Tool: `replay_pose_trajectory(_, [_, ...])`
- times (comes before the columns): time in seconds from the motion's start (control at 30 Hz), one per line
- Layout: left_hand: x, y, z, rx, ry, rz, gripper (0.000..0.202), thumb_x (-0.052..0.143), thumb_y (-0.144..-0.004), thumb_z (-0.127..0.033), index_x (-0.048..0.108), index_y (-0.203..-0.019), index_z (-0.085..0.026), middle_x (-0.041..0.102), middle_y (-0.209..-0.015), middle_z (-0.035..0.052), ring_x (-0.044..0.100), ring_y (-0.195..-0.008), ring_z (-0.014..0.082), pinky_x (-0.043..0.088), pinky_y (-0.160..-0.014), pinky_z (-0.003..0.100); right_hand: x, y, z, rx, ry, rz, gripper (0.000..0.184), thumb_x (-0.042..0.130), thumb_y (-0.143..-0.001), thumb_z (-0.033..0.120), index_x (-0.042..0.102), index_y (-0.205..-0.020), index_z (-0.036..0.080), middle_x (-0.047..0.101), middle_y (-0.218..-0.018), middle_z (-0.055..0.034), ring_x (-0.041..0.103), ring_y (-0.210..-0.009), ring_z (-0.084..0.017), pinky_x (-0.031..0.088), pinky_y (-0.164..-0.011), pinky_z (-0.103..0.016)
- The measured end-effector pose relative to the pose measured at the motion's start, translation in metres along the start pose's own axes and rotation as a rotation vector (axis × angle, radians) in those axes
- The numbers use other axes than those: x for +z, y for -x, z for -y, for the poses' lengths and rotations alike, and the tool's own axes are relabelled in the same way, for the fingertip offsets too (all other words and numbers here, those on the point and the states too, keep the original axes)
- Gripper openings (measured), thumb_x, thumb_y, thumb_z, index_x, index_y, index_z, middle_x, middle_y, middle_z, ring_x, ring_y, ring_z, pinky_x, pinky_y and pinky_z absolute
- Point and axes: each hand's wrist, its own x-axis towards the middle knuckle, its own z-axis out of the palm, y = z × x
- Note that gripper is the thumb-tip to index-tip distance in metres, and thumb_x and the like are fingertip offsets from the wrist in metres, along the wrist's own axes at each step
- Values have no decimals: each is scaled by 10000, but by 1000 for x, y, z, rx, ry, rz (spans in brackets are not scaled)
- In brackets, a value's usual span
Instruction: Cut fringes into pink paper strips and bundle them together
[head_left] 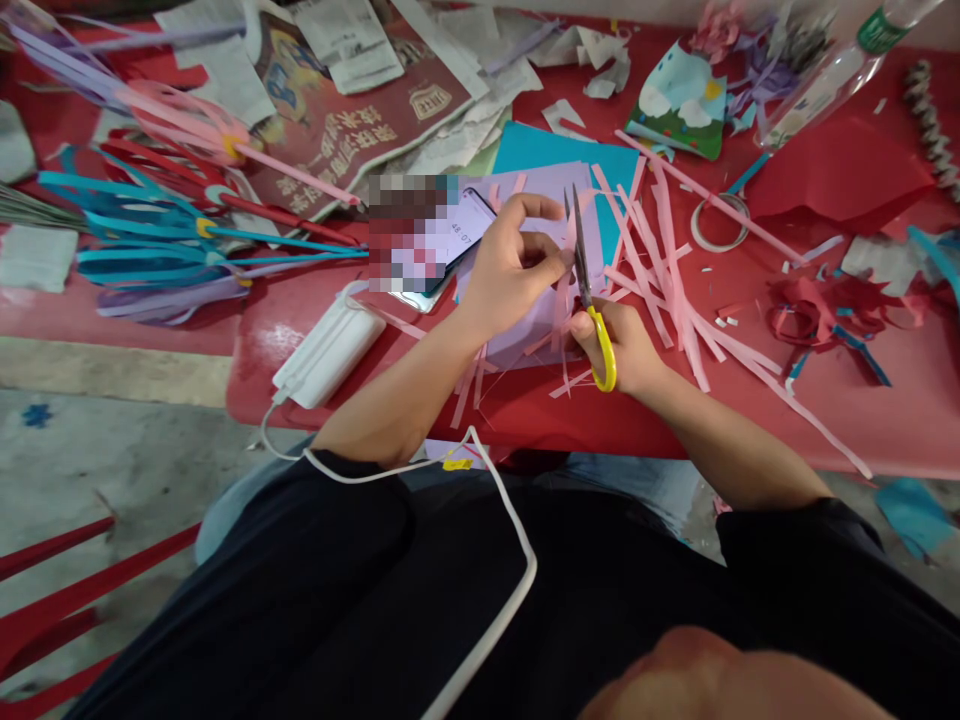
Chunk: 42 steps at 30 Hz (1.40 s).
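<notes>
Bits of paper lie all over a shiny red table (915,420). Closest, a bendy white cord (517,520) runs over the person's black shirt (555,580) to a white plastic box (330,350) at the table's edge. The right hand (626,340) grips small scissors with yellow handles and metal blades (586,292), their tips a little apart. The left hand (506,270) pinches a thin pink paper strip (571,228) right by the blades, over pale purple paper sheets (517,335). To the right, more pink paper strips (679,290) lie in a messy heap. Near the left hand is a phone with a lit screen (469,232). Farther off are a flat blue-green sheet (555,145), a brown printed newspaper (352,130) and a clear plastic bottle with a green label (832,90).
</notes>
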Motion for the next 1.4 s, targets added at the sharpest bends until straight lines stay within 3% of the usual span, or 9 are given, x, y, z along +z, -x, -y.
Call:
replay_pose_trajectory(0.1, [-1,-1,-1,21,-14,16,256,836,-879,-230,600,-979,-235,627,-674,-43,662,-648,139,556,-677,281,0,0,-3,-9,5,-10,705,541,-869,921,545,-741,228,544,-641,-11,576,-647,-175,448,-573,-328])
replay_pose_trajectory(0.23, [-3,-4,3,81,-42,78,304,854,-899,-348,584,-853,-217,618,-685,-23,645,-626,131,562,-633,283,-1,0,-3,-15,-1,-4,694,553,-876,908,549,-747,226,546,-651,-13,562,-632,-169,448,-580,-328])
replay_pose_trajectory(0.37, [-5,-6,10,135,-63,126,342,832,-931,-425,576,-857,-210,609,-735,-4,681,-696,161,600,-677,327,-1,0,-1,-2,6,14,697,547,-887,903,579,-774,216,584,-676,-27,585,-663,-177,447,-591,-323])
replay_pose_trajectory(0.5, [-7,-8,14,156,-66,159,302,801,-957,-389,574,-875,-207,609,-783,12,701,-778,190,617,-747,372,-2,-1,2,8,-3,36,677,567,-903,877,588,-791,210,627,-707,-38,596,-673,-175,439,-594,-320])
replay_pose_trajectory(0.87, [-8,-12,16,183,-63,183,238,752,-935,-272,547,-836,-202,587,-759,1,655,-702,159,572,-675,325,-2,-2,7,42,44,45,576,673,-918,774,584,-800,217,564,-653,5,497,-619,-147,367,-563,-311])
replay_pose_trajectory(1.1, [-8,-12,15,164,-82,181,236,724,-947,-295,530,-845,-207,573,-764,4,628,-692,151,544,-666,319,-4,-3,10,66,67,63,536,705,-926,724,599,-851,204,557,-680,5,477,-627,-142,348,-577,-318])
replay_pose_trajectory(1.4, [-5,-6,12,136,-335,177,226,645,-1003,-309,549,-820,-218,649,-768,28,634,-724,184,519,-718,361,-8,-4,10,63,101,62,528,700,-948,679,484,-784,225,467,-659,34,394,-614,-129,326,-591,-315])
